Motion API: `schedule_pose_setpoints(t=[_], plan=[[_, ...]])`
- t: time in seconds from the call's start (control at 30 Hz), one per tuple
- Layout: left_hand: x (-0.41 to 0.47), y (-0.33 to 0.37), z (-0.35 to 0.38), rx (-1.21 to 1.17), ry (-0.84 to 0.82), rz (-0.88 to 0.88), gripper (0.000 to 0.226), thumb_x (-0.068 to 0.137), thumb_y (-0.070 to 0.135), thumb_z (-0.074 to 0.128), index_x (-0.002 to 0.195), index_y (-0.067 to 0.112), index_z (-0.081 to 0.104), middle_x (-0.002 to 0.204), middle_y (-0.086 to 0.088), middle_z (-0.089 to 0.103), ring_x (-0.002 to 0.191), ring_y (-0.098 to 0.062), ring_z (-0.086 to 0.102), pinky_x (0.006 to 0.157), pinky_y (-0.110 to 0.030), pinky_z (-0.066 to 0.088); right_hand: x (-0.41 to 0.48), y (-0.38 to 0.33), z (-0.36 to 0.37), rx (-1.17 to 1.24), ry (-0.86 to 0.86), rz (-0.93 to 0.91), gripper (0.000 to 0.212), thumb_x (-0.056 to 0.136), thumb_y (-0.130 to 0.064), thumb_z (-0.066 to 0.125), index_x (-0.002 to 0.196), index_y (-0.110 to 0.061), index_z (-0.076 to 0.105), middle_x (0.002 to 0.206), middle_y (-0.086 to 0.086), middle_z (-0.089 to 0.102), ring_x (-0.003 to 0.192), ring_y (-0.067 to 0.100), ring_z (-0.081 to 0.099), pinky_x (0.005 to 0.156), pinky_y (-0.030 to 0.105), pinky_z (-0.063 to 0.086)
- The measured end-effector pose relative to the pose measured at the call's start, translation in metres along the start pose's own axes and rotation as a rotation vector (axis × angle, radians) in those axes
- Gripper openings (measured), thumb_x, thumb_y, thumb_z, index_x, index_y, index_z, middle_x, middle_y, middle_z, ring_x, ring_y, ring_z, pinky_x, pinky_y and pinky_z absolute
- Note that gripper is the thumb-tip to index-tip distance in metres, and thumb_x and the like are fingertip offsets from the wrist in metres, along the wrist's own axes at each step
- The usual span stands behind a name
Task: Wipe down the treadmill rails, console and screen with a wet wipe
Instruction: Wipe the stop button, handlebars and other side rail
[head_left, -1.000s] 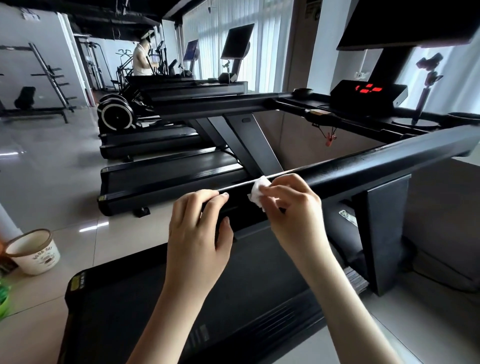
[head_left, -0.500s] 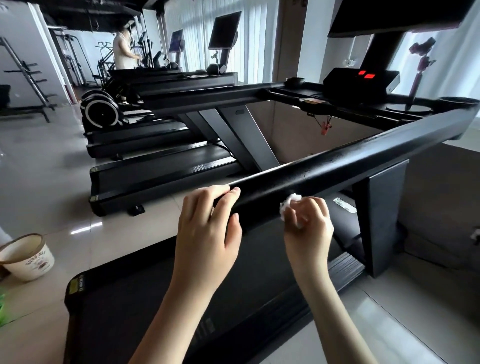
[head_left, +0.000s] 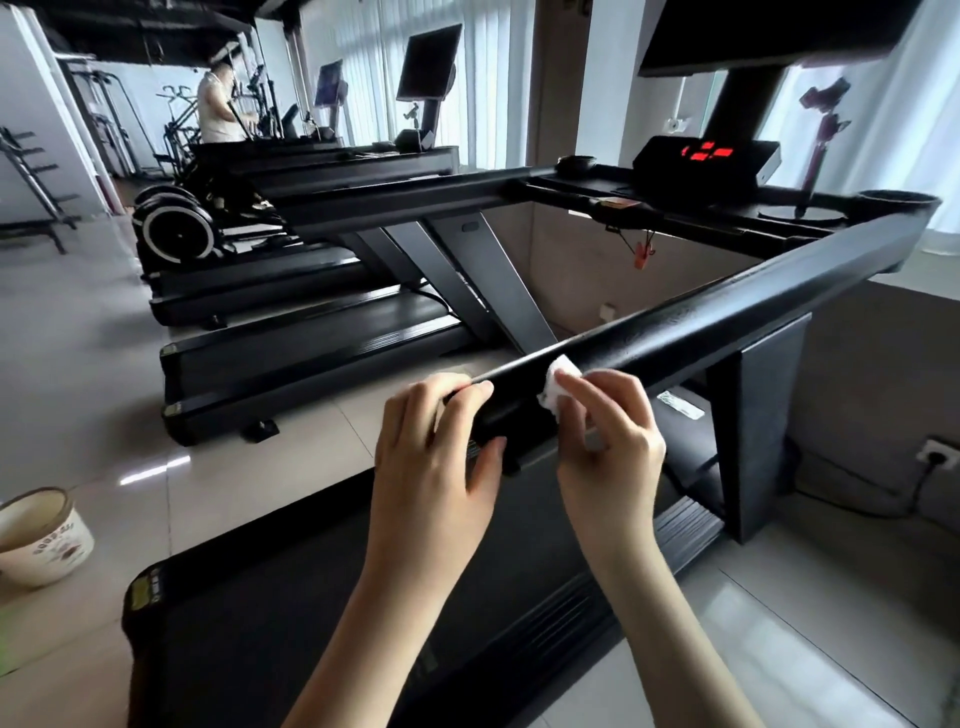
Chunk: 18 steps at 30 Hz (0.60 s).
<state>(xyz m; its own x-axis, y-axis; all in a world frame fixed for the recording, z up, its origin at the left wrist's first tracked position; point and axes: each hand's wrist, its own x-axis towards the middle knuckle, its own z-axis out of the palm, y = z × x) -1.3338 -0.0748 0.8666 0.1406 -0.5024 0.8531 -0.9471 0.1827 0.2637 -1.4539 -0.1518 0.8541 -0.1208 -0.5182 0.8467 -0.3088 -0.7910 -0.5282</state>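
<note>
the black treadmill (head_left: 363, 597) fills the view, its near rail (head_left: 701, 322) running up to the console (head_left: 701, 156). the left hand (head_left: 431, 467) grips the rail's end; beside it the right hand (head_left: 608, 441) pinches the white wet wipe (head_left: 558, 382) against the rail.

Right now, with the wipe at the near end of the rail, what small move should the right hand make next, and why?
Probably slide the right hand with the wet wipe along the handrail toward the console. The wipe sits on the rail close to the left hand, which grips its near end; most of the rail's length lies beyond.
</note>
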Motion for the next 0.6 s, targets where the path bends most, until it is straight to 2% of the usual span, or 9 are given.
schedule_pose_setpoints(t=[0.07, 0.13, 0.23, 0.33, 0.47, 0.53, 0.6], plan=[[-0.001, -0.002, -0.001, -0.042, -0.001, -0.048, 0.038, 0.084, 0.026, 0.059, 0.116, 0.006, 0.062, 0.114, -0.008, 0.058, 0.106, -0.022, 0.051, 0.100, -0.015, 0.029, 0.021, 0.001, -0.001, -0.064, -0.079, -0.057, 0.024, 0.083, 0.006, 0.059, 0.095, -0.006, 0.076, 0.093, 0.004, 0.062, 0.085, 0.028, 0.059, 0.073, 0.024, 0.046], [-0.001, -0.002, 0.000, -0.079, 0.005, -0.072, 0.039, 0.084, 0.027, 0.059, 0.116, 0.005, 0.061, 0.115, -0.007, 0.058, 0.108, -0.021, 0.052, 0.101, -0.012, 0.029, 0.042, -0.002, 0.004, -0.103, -0.177, -0.106, 0.020, 0.081, 0.004, 0.060, 0.086, -0.006, 0.077, 0.087, 0.005, 0.066, 0.084, 0.028, 0.058, 0.078, 0.014, 0.041], [-0.003, 0.000, 0.002, -0.114, 0.023, -0.104, 0.039, 0.083, 0.028, 0.060, 0.115, 0.005, 0.061, 0.116, -0.007, 0.056, 0.110, -0.019, 0.052, 0.103, -0.013, 0.030, 0.063, -0.015, 0.015, -0.045, -0.435, -0.177, 0.021, 0.076, -0.001, 0.057, 0.073, -0.008, 0.076, 0.078, 0.002, 0.069, 0.080, 0.027, 0.058, 0.075, 0.013, 0.039], [-0.005, 0.001, 0.003, -0.142, 0.031, -0.133, 0.039, 0.082, 0.030, 0.060, 0.114, 0.008, 0.062, 0.115, -0.005, 0.053, 0.110, -0.015, 0.051, 0.101, -0.012, 0.032, 0.072, -0.019, 0.018, -0.005, -0.662, -0.212, 0.023, 0.075, -0.009, 0.054, 0.074, -0.008, 0.077, 0.077, 0.003, 0.071, 0.080, 0.019, 0.058, 0.076, 0.015, 0.039], [-0.006, 0.002, 0.005, -0.166, 0.053, -0.161, 0.040, 0.083, 0.031, 0.060, 0.116, 0.009, 0.061, 0.116, -0.001, 0.053, 0.111, -0.012, 0.051, 0.101, -0.015, 0.035, 0.086, -0.010, 0.021, -0.064, -0.667, -0.152, 0.023, 0.075, -0.012, 0.054, 0.071, -0.007, 0.076, 0.076, 0.006, 0.072, 0.082, 0.026, 0.061, 0.075, 0.023, 0.040], [-0.007, 0.004, 0.006, -0.171, 0.077, -0.170, 0.041, 0.083, 0.030, 0.060, 0.116, 0.006, 0.061, 0.116, 0.002, 0.052, 0.112, -0.010, 0.051, 0.102, -0.014, 0.034, 0.081, -0.011, 0.016, -0.049, -0.635, -0.207, 0.023, 0.077, -0.012, 0.055, 0.071, -0.009, 0.077, 0.075, 0.003, 0.072, 0.080, 0.022, 0.061, 0.076, 0.023, 0.042], [-0.007, 0.005, 0.006, -0.172, 0.091, -0.176, 0.043, 0.083, 0.030, 0.060, 0.117, 0.005, 0.060, 0.116, 0.005, 0.050, 0.112, -0.005, 0.048, 0.102, -0.012, 0.033, 0.071, -0.012, 0.005, 0.011, -0.591, -0.268, 0.015, 0.082, -0.012, 0.065, 0.074, -0.012, 0.078, 0.078, -0.001, 0.071, 0.081, 0.017, 0.062, 0.076, 0.020, 0.045]])
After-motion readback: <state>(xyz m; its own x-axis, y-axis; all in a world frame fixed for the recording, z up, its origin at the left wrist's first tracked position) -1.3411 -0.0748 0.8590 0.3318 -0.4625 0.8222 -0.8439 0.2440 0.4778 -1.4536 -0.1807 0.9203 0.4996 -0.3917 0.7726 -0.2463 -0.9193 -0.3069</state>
